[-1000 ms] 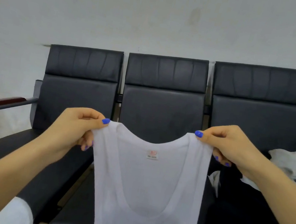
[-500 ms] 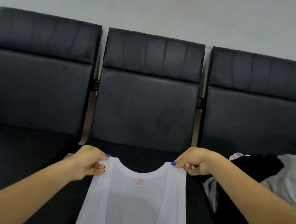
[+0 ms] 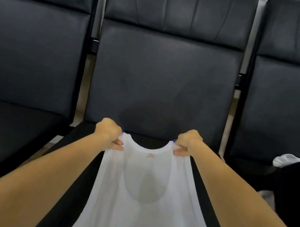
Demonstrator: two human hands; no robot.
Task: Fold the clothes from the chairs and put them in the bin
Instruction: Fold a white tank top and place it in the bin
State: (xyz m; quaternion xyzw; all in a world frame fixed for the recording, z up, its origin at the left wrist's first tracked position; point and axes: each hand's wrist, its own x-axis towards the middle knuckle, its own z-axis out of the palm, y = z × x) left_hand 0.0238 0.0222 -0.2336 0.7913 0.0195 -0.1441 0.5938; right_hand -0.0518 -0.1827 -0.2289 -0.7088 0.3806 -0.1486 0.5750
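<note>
Early stage: left hand [image 3: 108, 130] and right hand [image 3: 188, 142] each pinch a strap of the white tank top [image 3: 138, 199], spread over the middle chair seat [image 3: 79, 161], unfolded; more clothes [image 3: 294, 183] wait at right (bin out of view)

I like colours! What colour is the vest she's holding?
The vest is plain white, seen in the head view.

White tank top [image 3: 144, 200], black chairs [image 3: 165, 72], blue nails, black clothes [image 3: 293, 189]
</note>
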